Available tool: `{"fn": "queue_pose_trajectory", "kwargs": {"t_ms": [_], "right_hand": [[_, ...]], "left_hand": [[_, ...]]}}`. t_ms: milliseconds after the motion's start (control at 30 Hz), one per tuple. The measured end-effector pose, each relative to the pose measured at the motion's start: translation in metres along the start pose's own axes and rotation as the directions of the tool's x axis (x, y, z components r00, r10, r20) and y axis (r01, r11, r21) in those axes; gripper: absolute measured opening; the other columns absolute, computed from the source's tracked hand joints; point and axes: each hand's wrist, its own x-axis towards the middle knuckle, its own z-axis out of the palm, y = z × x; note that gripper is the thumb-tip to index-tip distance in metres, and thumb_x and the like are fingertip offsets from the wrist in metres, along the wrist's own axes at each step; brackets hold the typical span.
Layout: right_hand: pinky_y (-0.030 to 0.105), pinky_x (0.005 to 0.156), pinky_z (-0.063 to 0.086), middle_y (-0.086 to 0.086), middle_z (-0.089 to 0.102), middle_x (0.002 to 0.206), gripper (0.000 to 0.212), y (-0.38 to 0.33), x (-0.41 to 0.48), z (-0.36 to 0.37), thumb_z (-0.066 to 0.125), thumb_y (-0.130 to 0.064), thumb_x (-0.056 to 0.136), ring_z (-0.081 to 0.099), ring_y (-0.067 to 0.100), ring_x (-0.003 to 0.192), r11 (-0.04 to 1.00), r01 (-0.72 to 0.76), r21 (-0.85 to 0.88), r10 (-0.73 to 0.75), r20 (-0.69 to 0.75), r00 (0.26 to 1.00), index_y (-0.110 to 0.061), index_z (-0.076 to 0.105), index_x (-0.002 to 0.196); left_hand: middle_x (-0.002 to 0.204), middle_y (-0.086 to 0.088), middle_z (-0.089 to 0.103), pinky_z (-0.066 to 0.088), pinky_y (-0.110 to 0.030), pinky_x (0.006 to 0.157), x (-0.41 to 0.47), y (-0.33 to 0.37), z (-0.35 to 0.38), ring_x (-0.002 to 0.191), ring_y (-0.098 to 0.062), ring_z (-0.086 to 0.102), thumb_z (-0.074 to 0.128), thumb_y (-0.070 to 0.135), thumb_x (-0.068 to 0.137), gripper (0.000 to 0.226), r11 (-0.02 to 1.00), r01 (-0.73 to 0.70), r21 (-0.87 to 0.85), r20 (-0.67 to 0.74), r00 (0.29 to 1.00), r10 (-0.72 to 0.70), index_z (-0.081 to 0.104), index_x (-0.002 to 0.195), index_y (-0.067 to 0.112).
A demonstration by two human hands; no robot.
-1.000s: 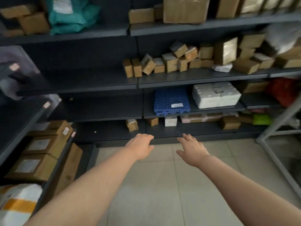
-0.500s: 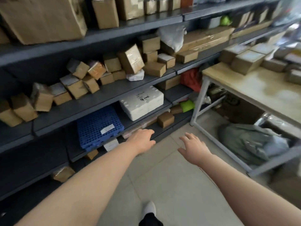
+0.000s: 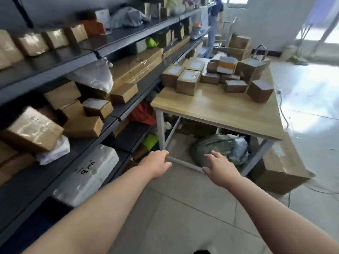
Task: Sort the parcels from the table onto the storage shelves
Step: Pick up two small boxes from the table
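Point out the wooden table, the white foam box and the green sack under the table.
wooden table [image 3: 220, 110]: head view, bare part of its top.
white foam box [image 3: 88, 177]: head view, its top face.
green sack [image 3: 205, 143]: head view, its crumpled upper side.

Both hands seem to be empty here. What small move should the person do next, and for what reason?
Probably step toward the table and reach for a near parcel, such as the brown box at the front of the group. The left hand and right hand are open and hold nothing, low before the table's near edge, apart from every parcel.
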Motion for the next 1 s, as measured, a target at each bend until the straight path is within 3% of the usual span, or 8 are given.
{"fn": "queue_pose_trajectory", "kwargs": {"t_ms": [267, 400, 533, 700, 1000], "right_hand": [[0.046, 0.108, 0.032, 0.005, 0.021, 0.158, 0.057, 0.085, 0.11, -0.046, 0.048, -0.044, 0.095, 0.022, 0.026, 0.144, 0.993, -0.083, 0.08, 0.086, -0.042, 0.995, -0.025, 0.033, 0.147], [0.041, 0.107, 0.033, 0.007, 0.026, 0.155, 0.058, 0.131, 0.168, -0.078, 0.049, -0.045, 0.095, 0.029, 0.027, 0.14, 0.992, -0.093, 0.085, 0.097, -0.037, 0.995, -0.023, 0.034, 0.146], [0.04, 0.109, 0.031, 0.005, 0.023, 0.157, 0.057, 0.182, 0.221, -0.107, 0.049, -0.043, 0.095, 0.027, 0.027, 0.141, 0.987, -0.126, 0.096, 0.133, -0.068, 0.989, -0.023, 0.033, 0.147], [0.04, 0.108, 0.032, 0.004, 0.022, 0.157, 0.058, 0.225, 0.259, -0.11, 0.051, -0.043, 0.094, 0.024, 0.024, 0.142, 0.968, -0.217, 0.125, 0.218, 0.004, 0.976, -0.023, 0.034, 0.146], [0.042, 0.107, 0.032, 0.003, 0.022, 0.157, 0.059, 0.291, 0.347, -0.131, 0.051, -0.047, 0.094, 0.024, 0.023, 0.142, 0.918, -0.379, 0.119, 0.38, 0.016, 0.925, -0.025, 0.033, 0.146]], "left_hand": [[0.151, -0.002, 0.04, 0.038, -0.042, 0.107, 0.137, 0.088, -0.028, 0.136, -0.024, 0.04, 0.052, 0.039, 0.097, 0.056, 0.99, -0.134, 0.037, -0.006, 0.991, 0.134, 0.034, 0.148, 0.024], [0.15, -0.003, 0.041, 0.036, -0.043, 0.109, 0.211, 0.131, -0.05, 0.136, -0.025, 0.039, 0.051, 0.041, 0.097, 0.055, 0.989, -0.12, 0.084, 0.019, 0.993, 0.119, 0.036, 0.146, 0.023], [0.146, -0.005, 0.044, 0.039, -0.041, 0.106, 0.277, 0.172, -0.061, 0.132, -0.027, 0.044, 0.051, 0.041, 0.097, 0.053, 0.995, -0.093, -0.027, -0.014, 0.996, 0.092, 0.038, 0.145, 0.023], [0.152, -0.003, 0.038, 0.034, -0.039, 0.109, 0.337, 0.208, -0.05, 0.137, -0.025, 0.038, 0.053, 0.038, 0.097, 0.056, 0.992, -0.127, -0.025, 0.103, 0.986, 0.129, 0.034, 0.148, 0.025], [0.15, -0.009, 0.04, 0.03, -0.033, 0.11, 0.49, 0.264, -0.062, 0.137, -0.025, 0.038, 0.056, 0.036, 0.096, 0.056, 0.968, -0.25, 0.024, 0.127, 0.961, 0.245, 0.038, 0.146, 0.016]]}}
